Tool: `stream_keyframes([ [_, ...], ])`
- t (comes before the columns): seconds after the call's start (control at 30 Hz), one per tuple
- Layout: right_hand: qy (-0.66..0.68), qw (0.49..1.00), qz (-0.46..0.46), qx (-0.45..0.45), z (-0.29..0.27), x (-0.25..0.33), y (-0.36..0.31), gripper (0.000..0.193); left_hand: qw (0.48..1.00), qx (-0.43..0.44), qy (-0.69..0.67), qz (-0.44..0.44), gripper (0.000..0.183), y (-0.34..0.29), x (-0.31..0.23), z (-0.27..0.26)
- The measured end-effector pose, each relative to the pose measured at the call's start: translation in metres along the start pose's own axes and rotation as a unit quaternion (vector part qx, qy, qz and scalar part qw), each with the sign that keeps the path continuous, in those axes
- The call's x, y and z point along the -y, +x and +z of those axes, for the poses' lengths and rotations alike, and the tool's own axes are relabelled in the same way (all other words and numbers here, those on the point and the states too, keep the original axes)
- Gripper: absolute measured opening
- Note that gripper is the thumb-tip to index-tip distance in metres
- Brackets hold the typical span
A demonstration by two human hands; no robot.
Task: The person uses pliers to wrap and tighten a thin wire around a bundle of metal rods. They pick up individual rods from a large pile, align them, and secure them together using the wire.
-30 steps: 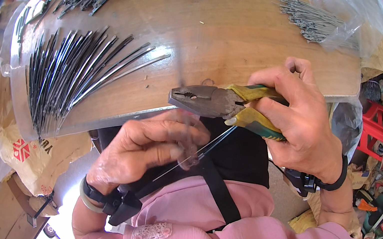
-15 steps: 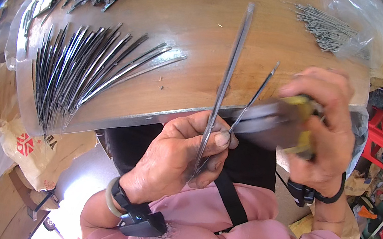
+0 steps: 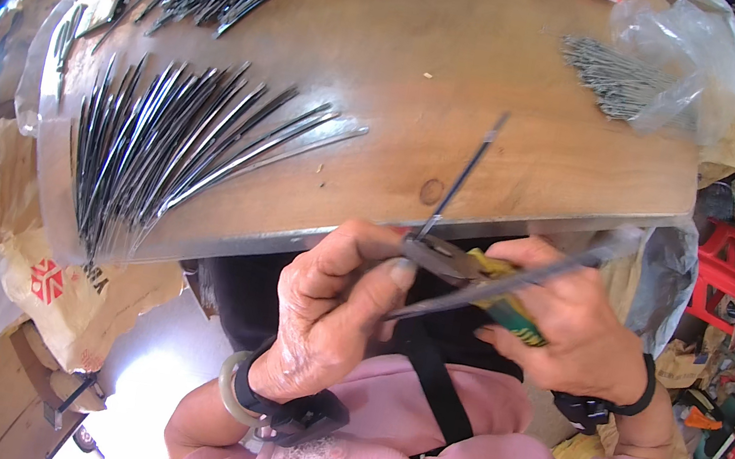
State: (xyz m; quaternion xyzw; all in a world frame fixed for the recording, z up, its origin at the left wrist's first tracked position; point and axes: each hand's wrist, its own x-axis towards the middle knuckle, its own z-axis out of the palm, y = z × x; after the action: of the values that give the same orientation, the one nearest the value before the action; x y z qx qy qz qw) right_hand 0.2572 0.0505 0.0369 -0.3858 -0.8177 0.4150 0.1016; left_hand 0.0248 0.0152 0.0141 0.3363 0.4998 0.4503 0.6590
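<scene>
Brown bag (image 3: 95, 317), red emblem (image 3: 47, 281), dark lettering (image 3: 95, 278), hands (image 3: 573, 327) at yellow-green pliers (image 3: 443, 261)

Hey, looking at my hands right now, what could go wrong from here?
The left hand has its thumb close to the nose of the pliers, so a slip might pinch it. A long strip, blurred, slants across the pliers toward the right hand, so it could snag or flick the fingers. The fan of dark strips reaches near the table's edge; a knock might disturb it.
</scene>
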Motion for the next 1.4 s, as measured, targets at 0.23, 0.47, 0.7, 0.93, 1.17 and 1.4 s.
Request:
stream_keyframes([
  [0.23, -0.052, 0.993, -0.106, -0.022, 0.014, 0.002, 0.029, 0.032, 0.997, -0.067, -0.012, 0.04, 0.009, -0.005, -0.001, -0.017],
  [0.47, -0.042, 0.986, -0.144, -0.075, -0.01, -0.017, 0.048, 0.032, 0.994, -0.068, 0.087, 0.006, 0.02, 0.006, -0.022, -0.062],
  [0.7, -0.413, 0.887, -0.052, -0.201, -0.088, -0.081, 0.039, 0.021, 0.804, -0.248, 0.501, 0.2, 0.015, 0.015, -0.043, -0.114],
  [0.93, -0.448, 0.873, -0.064, -0.182, -0.092, -0.069, 0.049, 0.023, 0.828, -0.108, 0.517, 0.189, 0.025, 0.057, -0.095, -0.095],
  [1.17, -0.444, 0.868, -0.074, -0.208, -0.097, -0.053, 0.045, 0.025, 0.7, -0.14, 0.664, 0.222, 0.031, 0.129, -0.082, -0.117],
  [1.4, -0.388, 0.879, -0.058, -0.272, -0.103, -0.034, 0.037, 0.028, 0.745, -0.113, 0.635, 0.171, 0.014, 0.142, -0.083, -0.091],
])
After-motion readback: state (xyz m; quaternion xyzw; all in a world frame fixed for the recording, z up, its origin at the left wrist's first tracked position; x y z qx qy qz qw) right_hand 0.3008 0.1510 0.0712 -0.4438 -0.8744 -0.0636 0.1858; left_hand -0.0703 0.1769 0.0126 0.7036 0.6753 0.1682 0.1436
